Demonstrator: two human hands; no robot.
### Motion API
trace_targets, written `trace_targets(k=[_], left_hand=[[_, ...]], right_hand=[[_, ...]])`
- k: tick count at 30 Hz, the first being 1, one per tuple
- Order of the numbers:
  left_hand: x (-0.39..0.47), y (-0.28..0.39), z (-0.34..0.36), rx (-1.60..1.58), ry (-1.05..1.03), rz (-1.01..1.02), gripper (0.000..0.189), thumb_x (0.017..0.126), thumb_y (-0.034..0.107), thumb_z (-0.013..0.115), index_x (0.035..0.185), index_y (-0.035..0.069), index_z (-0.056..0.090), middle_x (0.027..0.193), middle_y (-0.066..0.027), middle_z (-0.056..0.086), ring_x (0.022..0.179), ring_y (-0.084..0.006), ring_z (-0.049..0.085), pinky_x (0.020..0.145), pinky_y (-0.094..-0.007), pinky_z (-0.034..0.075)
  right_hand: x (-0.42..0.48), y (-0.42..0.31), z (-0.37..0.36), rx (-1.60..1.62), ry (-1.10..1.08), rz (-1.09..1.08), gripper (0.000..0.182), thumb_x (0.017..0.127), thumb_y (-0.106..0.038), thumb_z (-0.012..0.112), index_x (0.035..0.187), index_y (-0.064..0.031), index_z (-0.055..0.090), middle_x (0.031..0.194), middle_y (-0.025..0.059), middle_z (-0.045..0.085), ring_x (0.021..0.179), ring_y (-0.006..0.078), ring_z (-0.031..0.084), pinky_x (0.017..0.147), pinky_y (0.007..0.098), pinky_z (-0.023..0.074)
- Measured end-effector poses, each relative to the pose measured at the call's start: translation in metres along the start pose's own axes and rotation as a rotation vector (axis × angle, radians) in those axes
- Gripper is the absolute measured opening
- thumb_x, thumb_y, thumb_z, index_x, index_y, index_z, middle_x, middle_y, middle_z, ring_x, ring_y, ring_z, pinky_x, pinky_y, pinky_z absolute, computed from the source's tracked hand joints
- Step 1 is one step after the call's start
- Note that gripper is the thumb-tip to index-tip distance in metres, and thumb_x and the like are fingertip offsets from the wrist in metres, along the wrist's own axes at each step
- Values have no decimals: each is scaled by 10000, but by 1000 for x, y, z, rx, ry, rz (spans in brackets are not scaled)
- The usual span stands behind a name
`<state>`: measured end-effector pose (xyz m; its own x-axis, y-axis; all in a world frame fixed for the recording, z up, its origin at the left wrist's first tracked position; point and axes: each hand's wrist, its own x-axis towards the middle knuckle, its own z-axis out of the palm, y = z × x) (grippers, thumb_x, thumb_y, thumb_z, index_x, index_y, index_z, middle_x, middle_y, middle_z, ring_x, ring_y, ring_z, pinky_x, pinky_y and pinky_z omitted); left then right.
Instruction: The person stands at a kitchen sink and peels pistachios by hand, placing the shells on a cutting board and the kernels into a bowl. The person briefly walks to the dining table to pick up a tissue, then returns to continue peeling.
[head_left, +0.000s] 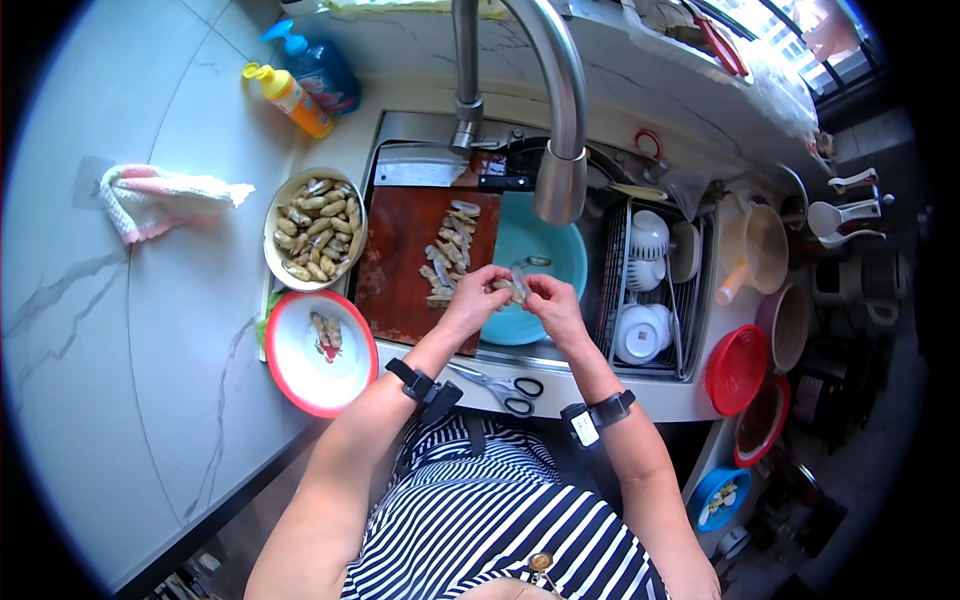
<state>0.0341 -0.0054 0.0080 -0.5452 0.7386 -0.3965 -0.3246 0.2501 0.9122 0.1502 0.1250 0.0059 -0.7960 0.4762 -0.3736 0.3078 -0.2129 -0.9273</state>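
My left hand (480, 298) and my right hand (552, 301) meet above the near part of a light-blue plastic basin (574, 262). Between their fingers they hold a razor clam (519, 282), its pale shell upright at the right fingers and its flesh by the left ones. Another shell (538, 261) lies in the basin. Left of the basin, a reddish-brown cutting board (397, 262) carries a column of shells and clam flesh (451, 244). A cleaver (420, 166) lies across the board's far end. Whole razor clams (321, 231) fill a cream bowl (363, 244) further left.
A red-rimmed white basin (277, 375) holds a few clams. Scissors (501, 386) lie on the sink's near edge. The faucet (562, 172) arches over the basin. White bowls (641, 331) stand in a wire rack (616, 247) at right. Two bottles (296, 101) and a cloth (161, 199) are at left.
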Motion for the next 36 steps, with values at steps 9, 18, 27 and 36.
trace_targets(k=[9,18,27,36], left_hand=[[-13,-8,-29,-99,94,43,294,862,9,619,1155,-14,598,895,-37,655,721,-78,615,645,-211,515],[-34,-22,-41,41,108,13,273,880,34,600,1147,-20,616,888,-42,671,704,-82,625,633,-223,525],[-71,10,-83,333,326,51,231,857,85,632,1071,1,654,839,-88,681,692,-134,648,634,-267,521],[-73,76,-186,750,815,372,78,837,142,624,854,108,691,826,-80,659,763,-304,649,659,-386,512]], right_hand=[[10,-6,29,-58,-45,35,177,827,-87,619,947,26,683,741,14,647,662,61,570,584,218,454],[10,-1,47,-122,-152,109,197,871,-165,657,958,8,692,742,-2,628,630,69,545,576,217,445],[32,-10,93,-463,12,-198,178,852,-130,662,968,5,678,743,60,667,644,109,591,598,266,466],[37,-31,95,-538,125,-428,148,817,-99,648,943,-22,662,807,128,611,704,253,624,664,345,497]])
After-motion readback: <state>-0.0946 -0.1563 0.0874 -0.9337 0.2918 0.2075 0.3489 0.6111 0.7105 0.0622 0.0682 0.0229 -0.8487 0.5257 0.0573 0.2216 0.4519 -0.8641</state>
